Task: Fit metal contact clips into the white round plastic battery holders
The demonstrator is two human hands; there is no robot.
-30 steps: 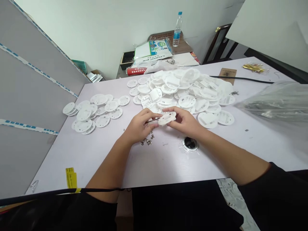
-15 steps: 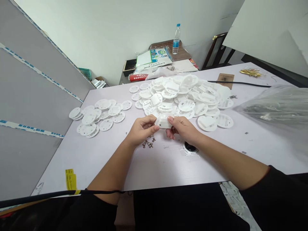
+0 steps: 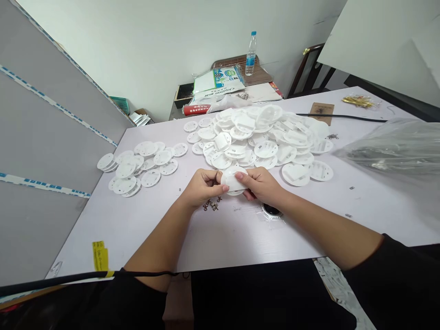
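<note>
Between my two hands is a round white plastic disc [image 3: 233,182] with a raised block on its face, held over the near middle of the table. My left hand [image 3: 203,188] pinches its left edge between thumb and fingers. On its right side my right hand [image 3: 263,184] grips it, the thumb lying across the face. Small metal clips [image 3: 212,204] lie in a cluster just below my left hand. Behind my hands rises a large heap of similar white discs [image 3: 266,149]. A smaller pile of discs [image 3: 125,169] is spread to the left.
A black round grommet [image 3: 271,209] sits under my right forearm. At the right lies a clear plastic bag [image 3: 395,146]. A black cable [image 3: 343,118] crosses the back of the table [image 3: 220,250]. A water bottle [image 3: 251,55] stands beyond, and a grey partition [image 3: 44,151] borders the left.
The disc in my hands has tilted so that more of its face shows, and it sits slightly lower. My right thumb has slid a little left across it.
</note>
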